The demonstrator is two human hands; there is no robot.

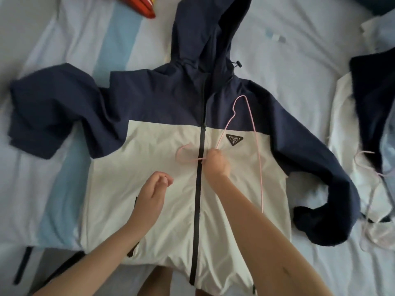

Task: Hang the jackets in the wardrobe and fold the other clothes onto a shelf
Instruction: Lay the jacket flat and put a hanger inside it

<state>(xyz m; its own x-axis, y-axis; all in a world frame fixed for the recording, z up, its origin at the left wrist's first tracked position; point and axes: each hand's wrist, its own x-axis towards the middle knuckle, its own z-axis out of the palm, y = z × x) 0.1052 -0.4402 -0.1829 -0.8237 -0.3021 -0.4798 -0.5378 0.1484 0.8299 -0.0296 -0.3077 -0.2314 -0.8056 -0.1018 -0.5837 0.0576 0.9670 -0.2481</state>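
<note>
The navy-and-white hooded jacket (171,167) lies flat on the bed (288,50), front up and zipped, hood pointing away from me, sleeves spread to either side; the pink wire hanger (257,146) rests on its chest, held at the neck by my right hand (215,165), with its hook (183,153) pointing left across the zipper (198,189).

The likely trouble, as I judge it, is the closed zip; with the front shut, the hanger has to go in from the hem or up through the collar, and a thin wire arm could snag the lining or catch in a sleeve opening; if I force it, the wire may bend, or the slick fabric may bunch and slide off one shoulder once lifted. The hood could also drag the jacket backward on the hanger if the shoulders are not seated evenly. A second hanger (372,199) lies tangled in another garment (367,103) at the right, and the near sleeve could catch on it.

My right arm reaches forward from the lower right, wrist bent down, fingers pinched closed around the hanger's neck; my left hand (154,191) hovers over the white panel left of the zipper, fingers loosely curled and holding nothing, apparently just clear of the cloth.
</note>
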